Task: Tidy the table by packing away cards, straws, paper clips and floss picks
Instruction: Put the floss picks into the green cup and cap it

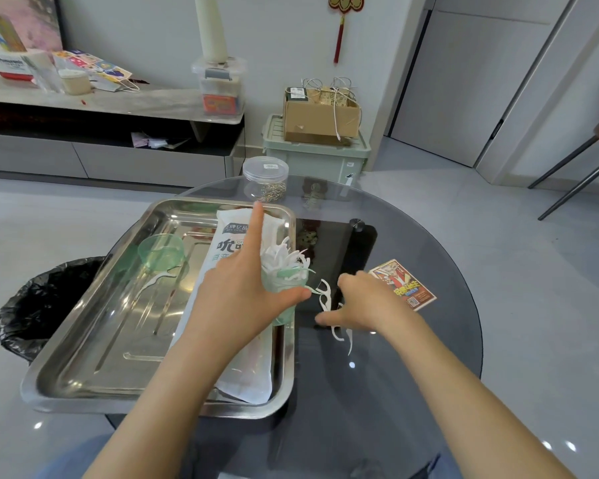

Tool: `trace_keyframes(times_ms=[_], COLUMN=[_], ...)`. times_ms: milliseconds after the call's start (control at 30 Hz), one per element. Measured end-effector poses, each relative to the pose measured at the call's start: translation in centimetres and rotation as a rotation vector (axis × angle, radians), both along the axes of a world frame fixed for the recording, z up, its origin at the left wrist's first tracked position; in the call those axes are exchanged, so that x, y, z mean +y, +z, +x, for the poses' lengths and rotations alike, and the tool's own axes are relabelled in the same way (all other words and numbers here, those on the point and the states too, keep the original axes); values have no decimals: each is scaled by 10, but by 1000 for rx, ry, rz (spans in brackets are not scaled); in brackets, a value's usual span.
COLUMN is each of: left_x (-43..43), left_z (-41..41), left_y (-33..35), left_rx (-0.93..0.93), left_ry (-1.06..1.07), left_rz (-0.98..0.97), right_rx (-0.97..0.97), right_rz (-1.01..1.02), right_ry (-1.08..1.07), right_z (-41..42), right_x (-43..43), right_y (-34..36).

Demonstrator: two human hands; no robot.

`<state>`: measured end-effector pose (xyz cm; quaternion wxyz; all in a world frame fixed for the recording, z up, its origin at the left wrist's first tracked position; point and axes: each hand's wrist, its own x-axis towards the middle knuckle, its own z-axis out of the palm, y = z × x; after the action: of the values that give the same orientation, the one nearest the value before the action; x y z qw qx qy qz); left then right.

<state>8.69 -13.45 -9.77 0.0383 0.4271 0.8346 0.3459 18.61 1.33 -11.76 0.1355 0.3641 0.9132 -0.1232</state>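
Left hand (242, 288) grips a translucent green plastic cup (281, 294) stuffed with white floss picks (280, 258).
Right hand (363, 302) curls over loose floss picks (325, 299) on the round dark glass counter (395, 375); whether it pinches them is unclear.

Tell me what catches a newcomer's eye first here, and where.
The left hand grips a green cup stuffed with white floss picks at the right edge of the steel tray. Just right of it, the right hand reaches over loose floss picks on the dark glass table. A colourful card lies right of that hand.
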Motion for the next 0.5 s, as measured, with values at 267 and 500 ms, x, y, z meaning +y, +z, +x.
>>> trace_keyframes(times_ms=[267,500], left_x=[1,-1], left_z=[-6,-5], left_y=[2,3], left_rx=[43,-74], left_ry=[71,76], left_rz=[-160,-70], right_rx=[177,209], right_rz=[136,-13], right_ry=[79,-5], right_z=[-30,-36], right_x=[-6,10], right_y=[-15,-23])
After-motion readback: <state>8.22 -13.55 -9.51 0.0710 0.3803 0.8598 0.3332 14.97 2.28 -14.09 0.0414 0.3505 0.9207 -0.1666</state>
